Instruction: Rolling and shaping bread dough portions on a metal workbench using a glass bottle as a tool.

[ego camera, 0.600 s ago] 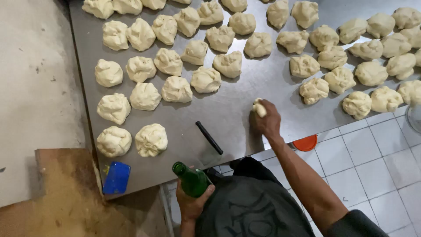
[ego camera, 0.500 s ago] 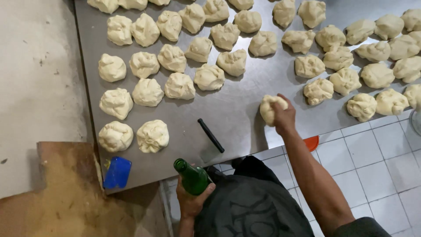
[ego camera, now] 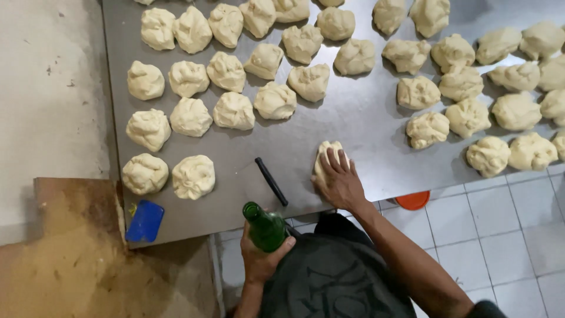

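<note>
Now right hand [ego camera: 340, 179] flat, fingers spread, on dough lump [ego camera: 325, 156]; left hand [ego camera: 259, 256] wrapped around green bottle [ego camera: 264, 228].

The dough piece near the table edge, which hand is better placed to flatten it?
The right hand: it already lies palm-down on the dough piece. The left hand is off the table, gripping a green bottle.

Bare counter [ego camera: 353, 126] strip runs btwn left and right dough ball [ego camera: 193, 176] clusters; black rod [ego camera: 271, 181] lies across near edge.
</note>
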